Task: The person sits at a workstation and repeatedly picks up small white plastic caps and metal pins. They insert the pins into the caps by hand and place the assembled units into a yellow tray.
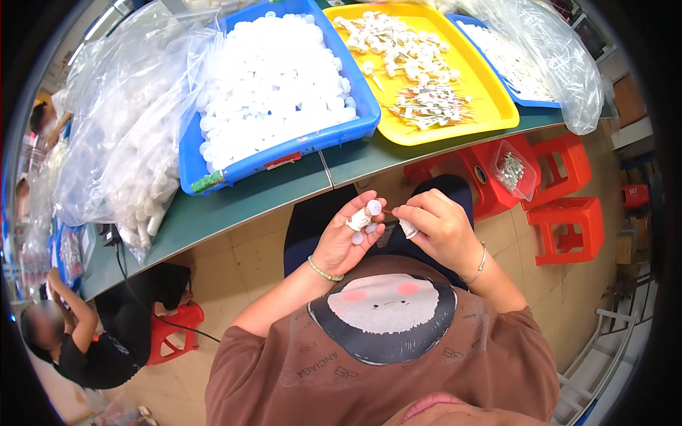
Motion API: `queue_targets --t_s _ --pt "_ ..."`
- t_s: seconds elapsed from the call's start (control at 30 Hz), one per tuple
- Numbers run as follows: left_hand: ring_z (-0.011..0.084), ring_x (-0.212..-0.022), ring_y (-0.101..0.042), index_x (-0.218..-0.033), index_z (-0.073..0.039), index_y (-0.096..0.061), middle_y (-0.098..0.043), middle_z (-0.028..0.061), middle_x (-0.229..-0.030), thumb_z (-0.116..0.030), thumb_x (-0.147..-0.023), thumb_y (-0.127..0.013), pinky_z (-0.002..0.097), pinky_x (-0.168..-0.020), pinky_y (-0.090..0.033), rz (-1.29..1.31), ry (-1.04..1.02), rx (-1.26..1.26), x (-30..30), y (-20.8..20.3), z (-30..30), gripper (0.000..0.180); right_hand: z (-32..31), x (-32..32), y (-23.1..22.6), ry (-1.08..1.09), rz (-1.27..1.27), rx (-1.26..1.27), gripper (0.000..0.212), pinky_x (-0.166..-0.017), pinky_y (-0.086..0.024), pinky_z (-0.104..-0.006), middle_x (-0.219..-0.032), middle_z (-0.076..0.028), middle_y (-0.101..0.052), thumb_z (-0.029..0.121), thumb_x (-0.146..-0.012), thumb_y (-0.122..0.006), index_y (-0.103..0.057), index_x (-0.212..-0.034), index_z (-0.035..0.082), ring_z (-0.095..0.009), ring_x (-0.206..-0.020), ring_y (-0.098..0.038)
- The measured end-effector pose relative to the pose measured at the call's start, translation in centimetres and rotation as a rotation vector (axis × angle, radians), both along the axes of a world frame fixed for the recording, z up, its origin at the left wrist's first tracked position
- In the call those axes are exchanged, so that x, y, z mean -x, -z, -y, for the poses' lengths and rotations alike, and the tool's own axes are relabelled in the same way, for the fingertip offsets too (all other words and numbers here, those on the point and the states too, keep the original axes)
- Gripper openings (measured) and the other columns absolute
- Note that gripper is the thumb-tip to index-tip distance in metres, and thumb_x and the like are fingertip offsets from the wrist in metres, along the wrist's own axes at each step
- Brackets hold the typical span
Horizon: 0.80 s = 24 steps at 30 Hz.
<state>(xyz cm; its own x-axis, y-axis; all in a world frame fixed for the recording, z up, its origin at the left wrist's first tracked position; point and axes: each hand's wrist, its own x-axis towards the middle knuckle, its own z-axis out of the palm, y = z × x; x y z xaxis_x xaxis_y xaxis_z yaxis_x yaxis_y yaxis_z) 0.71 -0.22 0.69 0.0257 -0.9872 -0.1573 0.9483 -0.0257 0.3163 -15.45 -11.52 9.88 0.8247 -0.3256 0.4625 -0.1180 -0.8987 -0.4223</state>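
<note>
My left hand is held over my lap and grips several small white round caps between thumb and fingers; one finger is wrapped in white tape. My right hand is close beside it, pinching a thin pin-like piece whose tip points at the cap. A finger of this hand is taped too. Both hands hover just below the edge of the green table.
On the table stand a blue bin heaped with white caps, a yellow tray with white and thin metal parts, another blue tray under clear plastic, and clear bags. Red stools stand at right. Another person sits at lower left.
</note>
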Motion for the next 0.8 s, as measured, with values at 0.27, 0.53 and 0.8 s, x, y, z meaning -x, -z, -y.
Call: queue_targets --t_s 0.27,0.53,0.8 --pt "0.0138 -0.102 -0.060 -0.120 -0.009 -0.055 -0.060 0.0059 -0.117 -0.010 -0.089 -0.062 0.0275 -0.088 -0.053 0.101 -0.012 -0.017 0.0 -0.4 0.0 0.031 0.0 0.1 -0.1 0.021 -0.023 0.031 0.030 -0.064 -0.049 -0.0348 -0.083 -0.007 -0.056 0.001 -0.064 -0.069 -0.064 -0.093 0.004 -0.025 -0.074 -0.057" --pt "0.0121 -0.103 -0.060 -0.119 -0.008 -0.055 -0.060 0.0043 -0.116 -0.009 -0.088 -0.064 0.0264 -0.089 -0.053 0.190 0.004 -0.019 0.2 -0.7 0.0 0.032 0.0 0.0 -0.3 0.032 -0.024 0.049 0.029 -0.064 -0.048 -0.0347 -0.084 -0.007 -0.057 0.001 -0.063 -0.070 -0.063 -0.091 0.005 -0.026 -0.075 -0.057" --pt "0.0123 -0.102 -0.060 -0.121 -0.003 -0.054 -0.061 0.0039 -0.112 -0.011 -0.086 -0.067 0.0272 -0.090 -0.052 0.226 0.006 -0.014 0.4 -0.7 0.1 0.038 -1.3 -1.0 0.7 0.135 -0.029 -0.570 0.023 -0.063 -0.049 -0.0340 -0.083 -0.013 -0.055 -0.001 -0.077 -0.062 -0.054 -0.099 -0.001 -0.026 -0.074 -0.059"
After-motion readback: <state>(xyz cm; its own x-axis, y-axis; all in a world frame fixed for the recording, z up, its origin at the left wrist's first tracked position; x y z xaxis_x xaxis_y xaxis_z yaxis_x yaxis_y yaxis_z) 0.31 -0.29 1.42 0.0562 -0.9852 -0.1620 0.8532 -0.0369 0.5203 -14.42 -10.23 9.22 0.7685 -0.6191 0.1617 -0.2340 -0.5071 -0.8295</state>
